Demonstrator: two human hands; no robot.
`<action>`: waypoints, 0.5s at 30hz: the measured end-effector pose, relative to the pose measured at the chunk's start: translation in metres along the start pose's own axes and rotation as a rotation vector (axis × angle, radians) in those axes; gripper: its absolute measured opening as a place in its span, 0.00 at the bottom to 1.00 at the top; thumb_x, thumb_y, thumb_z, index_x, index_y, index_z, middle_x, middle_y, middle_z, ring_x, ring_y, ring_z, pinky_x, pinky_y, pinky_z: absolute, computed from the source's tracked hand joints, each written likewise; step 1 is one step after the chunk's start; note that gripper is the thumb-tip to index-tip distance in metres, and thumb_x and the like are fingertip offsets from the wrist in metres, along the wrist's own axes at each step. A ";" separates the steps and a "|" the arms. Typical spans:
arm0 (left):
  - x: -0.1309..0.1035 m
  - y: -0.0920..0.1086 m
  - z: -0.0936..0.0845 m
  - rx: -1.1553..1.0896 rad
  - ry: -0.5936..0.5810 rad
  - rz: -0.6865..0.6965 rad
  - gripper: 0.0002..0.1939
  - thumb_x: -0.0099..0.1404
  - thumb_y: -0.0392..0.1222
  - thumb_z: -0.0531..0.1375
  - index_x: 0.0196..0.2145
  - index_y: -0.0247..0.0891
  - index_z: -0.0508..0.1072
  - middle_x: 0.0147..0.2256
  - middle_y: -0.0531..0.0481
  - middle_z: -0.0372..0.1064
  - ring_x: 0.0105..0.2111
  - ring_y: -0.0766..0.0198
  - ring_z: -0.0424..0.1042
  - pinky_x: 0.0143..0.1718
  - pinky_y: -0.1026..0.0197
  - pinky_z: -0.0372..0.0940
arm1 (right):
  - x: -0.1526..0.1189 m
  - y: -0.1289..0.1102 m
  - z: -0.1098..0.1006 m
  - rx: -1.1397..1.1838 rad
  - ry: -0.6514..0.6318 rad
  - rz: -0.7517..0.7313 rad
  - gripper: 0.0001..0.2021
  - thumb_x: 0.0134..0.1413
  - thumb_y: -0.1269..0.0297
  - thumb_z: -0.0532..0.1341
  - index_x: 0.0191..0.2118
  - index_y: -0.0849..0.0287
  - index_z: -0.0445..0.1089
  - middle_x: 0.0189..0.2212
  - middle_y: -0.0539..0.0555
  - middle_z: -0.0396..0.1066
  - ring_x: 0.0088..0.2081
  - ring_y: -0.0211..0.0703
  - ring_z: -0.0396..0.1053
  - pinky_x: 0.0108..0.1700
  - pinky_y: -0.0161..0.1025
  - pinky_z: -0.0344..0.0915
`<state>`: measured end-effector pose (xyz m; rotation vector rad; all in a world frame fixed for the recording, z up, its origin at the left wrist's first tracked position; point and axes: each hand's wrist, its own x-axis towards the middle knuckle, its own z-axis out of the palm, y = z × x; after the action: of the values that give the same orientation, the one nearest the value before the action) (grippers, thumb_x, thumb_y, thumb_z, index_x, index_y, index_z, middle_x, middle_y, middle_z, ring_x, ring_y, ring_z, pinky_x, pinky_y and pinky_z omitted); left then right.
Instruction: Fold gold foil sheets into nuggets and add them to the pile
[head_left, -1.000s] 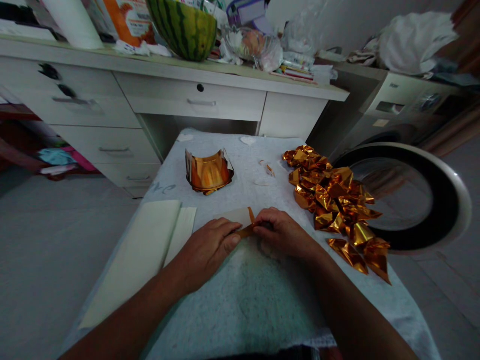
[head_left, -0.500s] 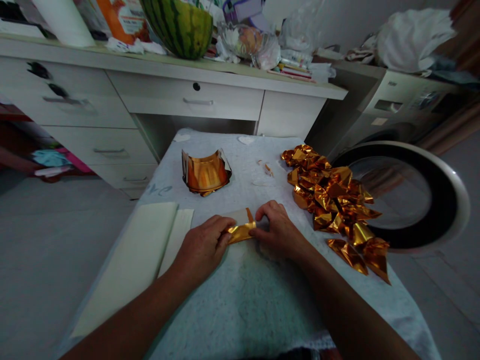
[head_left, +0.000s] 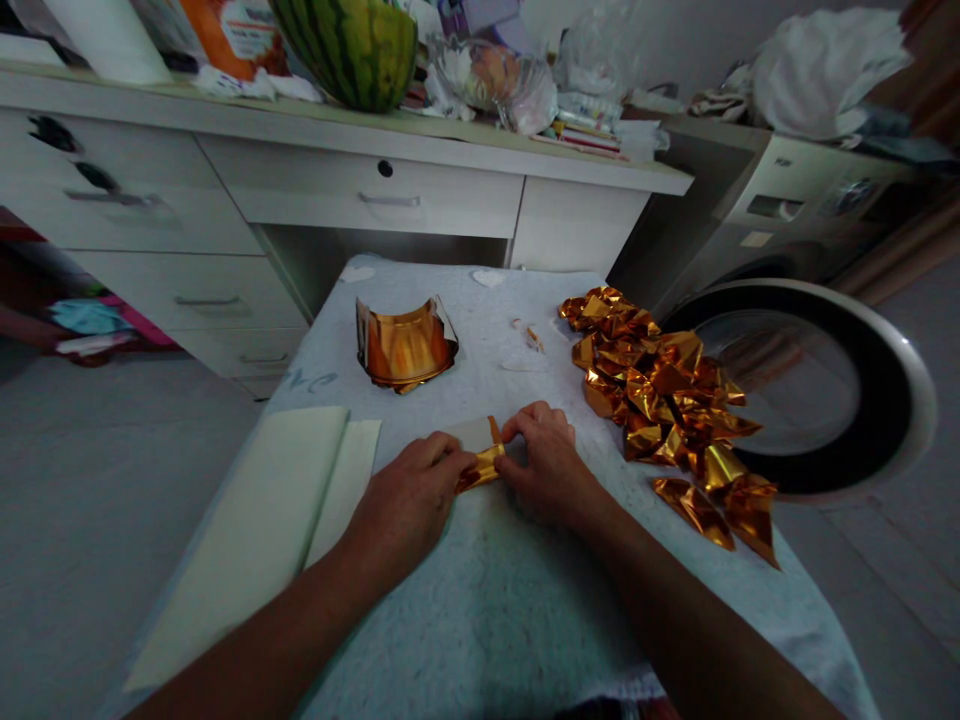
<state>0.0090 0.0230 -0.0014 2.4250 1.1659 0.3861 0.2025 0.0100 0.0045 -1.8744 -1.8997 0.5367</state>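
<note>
A small piece of gold foil paper [head_left: 478, 468], folded along its near edge, lies at the middle of the cloth-covered table [head_left: 480, 620]. My left hand [head_left: 420, 487] is closed on its left part, with the thumb reaching over the gold strip. On the right end, the thumb and index finger of my right hand [head_left: 545, 460] pinch the foil. The sheet's pale side faces up beyond the fold. Behind my hands stands a curved stack of gold foil sheets [head_left: 407, 347]. Folded gold foil pieces [head_left: 667, 390] are heaped to the right.
Pale paper sheets [head_left: 255, 510] lie on the table's left side. Tiny scraps [head_left: 533, 338] sit near the back. Beyond are a white desk [head_left: 315, 195] with a watermelon [head_left: 352, 50] on top, and a washing machine's open door [head_left: 900, 390] at the right.
My left thumb has slid right along the gold strip. The fingers of my right hand have drawn closer to the foil's right edge. The whole view has shifted slightly.
</note>
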 end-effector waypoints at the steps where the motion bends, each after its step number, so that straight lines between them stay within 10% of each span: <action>1: 0.000 0.000 0.001 0.017 -0.008 -0.004 0.16 0.68 0.33 0.50 0.47 0.43 0.73 0.43 0.48 0.67 0.42 0.59 0.67 0.42 0.57 0.65 | 0.000 0.000 0.000 0.005 -0.003 0.002 0.07 0.49 0.68 0.64 0.37 0.57 0.70 0.41 0.54 0.64 0.46 0.50 0.58 0.47 0.46 0.54; 15: 0.002 0.003 0.000 0.087 -0.082 -0.058 0.19 0.69 0.35 0.49 0.51 0.52 0.71 0.46 0.51 0.65 0.44 0.59 0.66 0.39 0.61 0.61 | -0.001 -0.004 -0.002 0.210 -0.043 -0.071 0.06 0.51 0.74 0.62 0.33 0.57 0.66 0.31 0.48 0.70 0.39 0.43 0.62 0.44 0.42 0.53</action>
<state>0.0125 0.0233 0.0002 2.4501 1.2375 0.2207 0.1999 0.0093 0.0084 -1.6686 -1.8494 0.7285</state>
